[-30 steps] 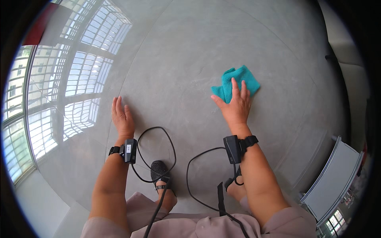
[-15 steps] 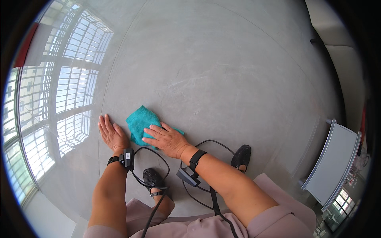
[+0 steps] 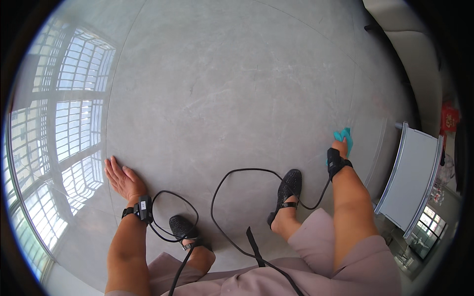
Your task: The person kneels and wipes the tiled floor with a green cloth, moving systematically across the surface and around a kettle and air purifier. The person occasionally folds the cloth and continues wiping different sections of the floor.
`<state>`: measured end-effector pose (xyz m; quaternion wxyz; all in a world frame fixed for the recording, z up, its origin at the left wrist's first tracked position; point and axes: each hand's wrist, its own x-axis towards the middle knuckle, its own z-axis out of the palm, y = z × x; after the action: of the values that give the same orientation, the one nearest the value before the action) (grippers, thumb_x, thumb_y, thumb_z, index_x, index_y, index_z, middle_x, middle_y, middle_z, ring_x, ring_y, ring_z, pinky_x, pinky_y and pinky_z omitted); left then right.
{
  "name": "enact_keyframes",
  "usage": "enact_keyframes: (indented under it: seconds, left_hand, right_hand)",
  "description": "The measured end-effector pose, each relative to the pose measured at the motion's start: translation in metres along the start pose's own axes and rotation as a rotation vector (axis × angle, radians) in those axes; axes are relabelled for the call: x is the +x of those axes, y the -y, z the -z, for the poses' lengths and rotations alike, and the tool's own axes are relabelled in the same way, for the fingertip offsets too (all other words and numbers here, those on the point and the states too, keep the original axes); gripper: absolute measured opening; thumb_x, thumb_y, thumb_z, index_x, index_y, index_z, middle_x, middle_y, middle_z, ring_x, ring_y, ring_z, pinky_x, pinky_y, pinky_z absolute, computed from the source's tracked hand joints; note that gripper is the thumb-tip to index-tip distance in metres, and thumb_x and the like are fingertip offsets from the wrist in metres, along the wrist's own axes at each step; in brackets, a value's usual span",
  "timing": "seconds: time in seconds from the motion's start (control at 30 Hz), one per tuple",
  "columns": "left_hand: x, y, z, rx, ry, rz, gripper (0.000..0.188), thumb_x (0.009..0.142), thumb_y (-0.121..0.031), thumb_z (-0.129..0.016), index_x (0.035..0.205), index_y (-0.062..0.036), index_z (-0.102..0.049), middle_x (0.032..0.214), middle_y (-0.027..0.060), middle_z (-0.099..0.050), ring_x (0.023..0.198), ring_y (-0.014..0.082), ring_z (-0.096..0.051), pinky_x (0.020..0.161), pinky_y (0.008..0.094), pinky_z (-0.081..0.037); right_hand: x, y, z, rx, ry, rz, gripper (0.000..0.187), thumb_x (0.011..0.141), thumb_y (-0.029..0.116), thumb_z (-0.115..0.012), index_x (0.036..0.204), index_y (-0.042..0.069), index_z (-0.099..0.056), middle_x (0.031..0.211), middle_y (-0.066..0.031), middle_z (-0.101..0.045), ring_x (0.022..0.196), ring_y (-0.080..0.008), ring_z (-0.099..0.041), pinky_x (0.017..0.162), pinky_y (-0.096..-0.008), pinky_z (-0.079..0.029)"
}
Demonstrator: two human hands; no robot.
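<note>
My left hand [image 3: 124,180] lies flat on the glossy grey floor [image 3: 222,108], its fingers spread and holding nothing. Far out to the right, my right hand [image 3: 340,146] has hold of a teal cloth [image 3: 348,136] against the floor. The cloth is bunched up, and part of it sticks out past the hand. Most of that hand's fingers are hidden by the wrist and the cloth. Each wrist wears a black strap with a small box, joined to a black cable [image 3: 247,169].
My feet in black woven shoes [image 3: 289,185] stand between my arms, with the cable looped around them. A white table with metal edges [image 3: 412,172] is at the right, near a light-coloured sofa [image 3: 414,59]. A barred window's reflection shines on the floor at left.
My right hand has swept the teal cloth from beside my left hand far to the right, and the cloth is now bunched. My left hand stays flat on the floor. The view has shifted slightly.
</note>
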<state>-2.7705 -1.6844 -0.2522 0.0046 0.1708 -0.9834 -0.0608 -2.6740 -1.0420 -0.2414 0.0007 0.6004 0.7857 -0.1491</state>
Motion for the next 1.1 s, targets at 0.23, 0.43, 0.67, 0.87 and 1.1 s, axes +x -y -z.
enact_keyframes:
  seconds: [0.23, 0.43, 0.67, 0.87, 1.1]
  left_hand:
    - [0.001, 0.004, -0.001, 0.008, 0.012, 0.007, 0.053, 0.096, -0.026, -0.032, 0.148, -0.0181, -0.025, 0.156, 0.0043, -0.020, 0.144, 0.0274, -0.015, 0.116, 0.0423, -0.014]
    - [0.006, 0.013, -0.007, -0.006, -0.020, -0.023, 0.053, 0.095, -0.028, -0.033, 0.148, -0.0202, -0.027, 0.156, 0.0048, -0.021, 0.143, 0.0284, -0.016, 0.116, 0.0423, -0.015]
    - [0.004, 0.014, -0.012, -0.029, -0.058, -0.049, 0.053, 0.096, -0.028, -0.033, 0.148, -0.0210, -0.027, 0.156, 0.0028, -0.020, 0.144, 0.0266, -0.016, 0.116, 0.0415, -0.015]
    - [0.002, 0.008, -0.009, -0.030, 0.002, 0.032, 0.053, 0.094, -0.025, -0.037, 0.147, -0.0210, -0.029, 0.156, 0.0035, -0.020, 0.144, 0.0272, -0.016, 0.116, 0.0422, -0.015]
    - [0.018, 0.013, -0.011, -0.167, -0.073, 0.054, 0.046, 0.095, -0.026, -0.042, 0.140, -0.0188, -0.039, 0.149, 0.0053, -0.034, 0.139, 0.0264, -0.027, 0.114, 0.0454, -0.015]
  right_hand:
    - [-0.118, 0.165, -0.041, 0.590, 0.035, 1.035, 0.040, 0.088, 0.000, -0.055, 0.127, 0.012, -0.058, 0.120, -0.0117, -0.062, 0.100, -0.0259, -0.061, 0.088, -0.0336, -0.047]
    - [-0.404, 0.171, -0.072, 0.370, 0.647, 1.672, 0.037, 0.080, 0.005, -0.054, 0.114, 0.016, -0.062, 0.123, -0.0055, -0.057, 0.113, -0.0234, -0.052, 0.087, -0.0336, -0.047]
    - [-0.234, 0.096, -0.086, 0.087, 0.318, 1.435, 0.045, 0.077, -0.002, -0.054, 0.119, 0.013, -0.061, 0.126, -0.0108, -0.056, 0.112, -0.0315, -0.053, 0.092, -0.0412, -0.045]
    - [0.030, -0.022, 0.040, 0.317, 0.223, -0.109, 0.043, 0.085, 0.017, -0.059, 0.127, 0.007, -0.055, 0.099, -0.0103, -0.059, 0.081, -0.0258, -0.055, 0.064, -0.0422, -0.044]
    - [0.006, 0.105, 0.008, 0.433, -0.070, 0.777, 0.042, 0.090, 0.000, -0.054, 0.131, 0.010, -0.054, 0.127, -0.0111, -0.059, 0.111, -0.0217, -0.058, 0.097, -0.0332, -0.043]
